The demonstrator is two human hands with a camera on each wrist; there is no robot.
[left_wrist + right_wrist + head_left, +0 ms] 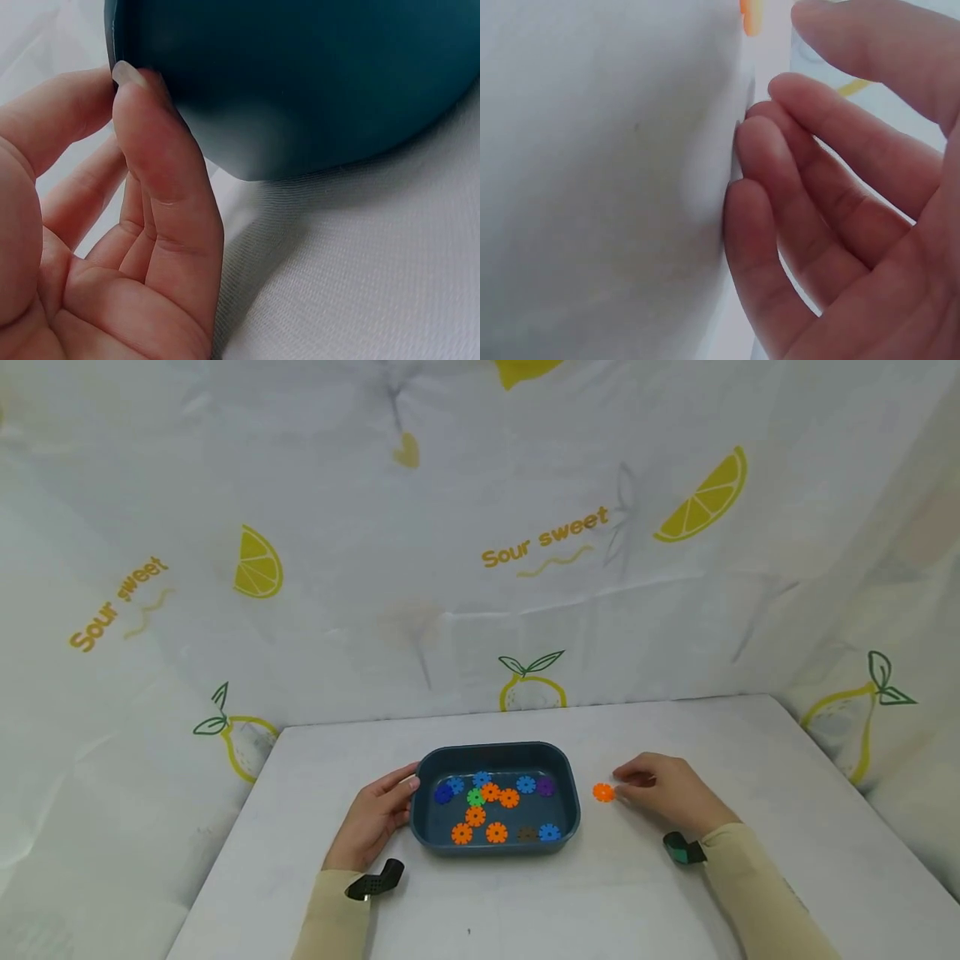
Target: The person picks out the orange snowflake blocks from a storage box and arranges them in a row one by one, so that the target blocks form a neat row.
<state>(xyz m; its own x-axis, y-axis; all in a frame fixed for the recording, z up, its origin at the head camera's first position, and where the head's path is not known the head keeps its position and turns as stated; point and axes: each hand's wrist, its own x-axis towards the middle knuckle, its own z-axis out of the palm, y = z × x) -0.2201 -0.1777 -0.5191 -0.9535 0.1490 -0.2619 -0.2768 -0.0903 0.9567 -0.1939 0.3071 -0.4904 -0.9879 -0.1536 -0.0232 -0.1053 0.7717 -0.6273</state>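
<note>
My left hand (372, 818) pinches the left rim of a dark blue tray (495, 850); in the left wrist view the thumb (161, 157) lies against the tray wall. Inside the tray are several flower-shaped plastic discs: orange (497, 832), blue (550, 832), green (476, 797), purple (546, 787) and brown (528, 833). To the tray's right, one orange disc (603, 792) is at the white table. Right beside that disc is my right hand (669, 787), thumb and index fingertip apart. In the right wrist view its other fingers (751, 225) are bent, close to the table surface.
The white-covered table (600, 910) reaches back to a white curtain (360, 643) printed with lemons. Dark bands sit at both wrists, the left band (377, 881) near the tray's front left corner and the right band (684, 849) beside the sleeve.
</note>
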